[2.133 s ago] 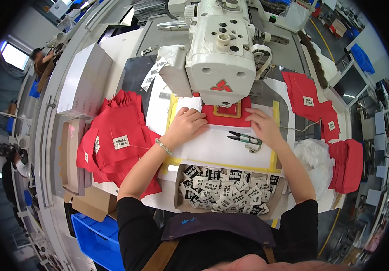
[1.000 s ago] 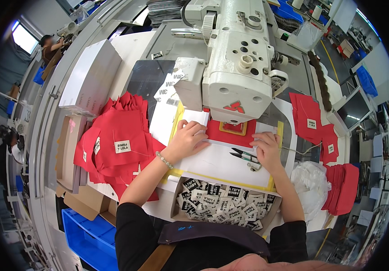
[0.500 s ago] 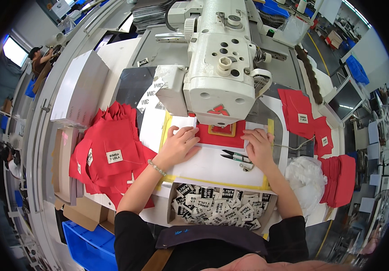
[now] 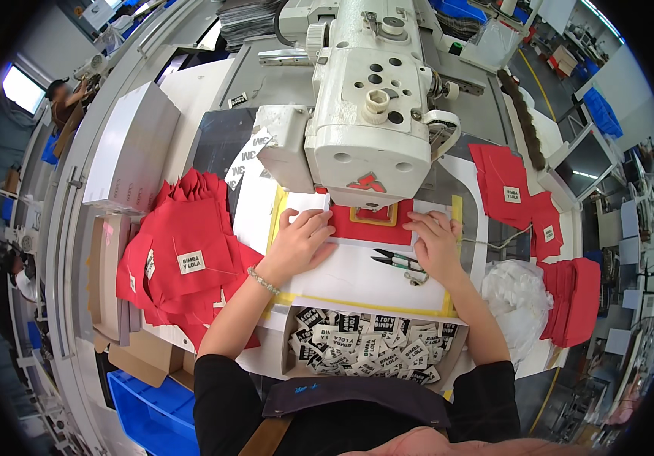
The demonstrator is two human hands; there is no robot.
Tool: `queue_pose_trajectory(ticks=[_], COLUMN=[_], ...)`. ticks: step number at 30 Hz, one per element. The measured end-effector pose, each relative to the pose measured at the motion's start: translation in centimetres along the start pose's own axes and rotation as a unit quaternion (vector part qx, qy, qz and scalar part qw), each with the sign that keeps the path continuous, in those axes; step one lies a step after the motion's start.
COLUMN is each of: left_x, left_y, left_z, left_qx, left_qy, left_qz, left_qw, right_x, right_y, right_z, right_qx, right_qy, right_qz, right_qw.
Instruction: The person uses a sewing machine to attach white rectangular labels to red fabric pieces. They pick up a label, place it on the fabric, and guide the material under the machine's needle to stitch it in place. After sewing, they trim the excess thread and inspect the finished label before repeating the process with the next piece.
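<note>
Under the head of a white sewing machine (image 4: 368,129), a piece of red fabric (image 4: 351,231) lies flat beneath a small yellow frame (image 4: 395,216). My left hand (image 4: 302,242) rests on the white work surface, its loosely bent fingers reaching the fabric's left edge. On the other side, my right hand (image 4: 436,243) lies with spread fingertips at the right edge. Neither hand grips anything that I can see. Beside the right hand is a pair of thread snips (image 4: 397,261). The machine head hides the far part of the fabric.
Nearest me stands an open box of black and white labels (image 4: 368,348). Red pieces with sewn-on labels (image 4: 190,243) pile up at left, by a white carton (image 4: 131,152). At right are more labelled red pieces (image 4: 503,182), crumpled white plastic (image 4: 515,304) and a red stack (image 4: 574,302).
The view has shifted very slightly. Both hands keep their places at the fabric's edges, and nothing has been picked up or let go.
</note>
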State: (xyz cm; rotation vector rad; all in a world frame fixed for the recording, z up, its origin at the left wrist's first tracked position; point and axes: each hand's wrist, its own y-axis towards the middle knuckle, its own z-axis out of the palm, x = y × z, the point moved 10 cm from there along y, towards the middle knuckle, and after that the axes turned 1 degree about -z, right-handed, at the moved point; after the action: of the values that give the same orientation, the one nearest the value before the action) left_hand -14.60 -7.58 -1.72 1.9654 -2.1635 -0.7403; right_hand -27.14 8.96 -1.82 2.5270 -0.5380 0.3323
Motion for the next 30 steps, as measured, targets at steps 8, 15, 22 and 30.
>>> queue_pose_trajectory(ticks=[8, 15, 22, 30], left_x=[0.0, 0.1, 0.0, -0.1], left_y=[0.1, -0.1, 0.0, -0.2], left_z=[-0.2, -0.1, -0.2, -0.2], left_qx=[-0.004, -0.005, -0.015, -0.016], left_qy=[-0.007, -0.003, 0.003, -0.005], left_qz=[0.002, -0.002, 0.004, 0.011], left_qw=[1.0, 1.0, 1.0, 1.0], right_x=[0.9, 1.1, 0.9, 1.2], right_y=[-0.9, -0.6, -0.8, -0.9], right_z=[-0.6, -0.8, -0.7, -0.8], right_qx=[-0.021, -0.02, -0.02, -0.022], right_qy=[-0.002, -0.02, -0.017, -0.024], right_qz=[-0.064, -0.055, -0.065, -0.072], right_qw=[0.998, 0.998, 0.998, 0.997])
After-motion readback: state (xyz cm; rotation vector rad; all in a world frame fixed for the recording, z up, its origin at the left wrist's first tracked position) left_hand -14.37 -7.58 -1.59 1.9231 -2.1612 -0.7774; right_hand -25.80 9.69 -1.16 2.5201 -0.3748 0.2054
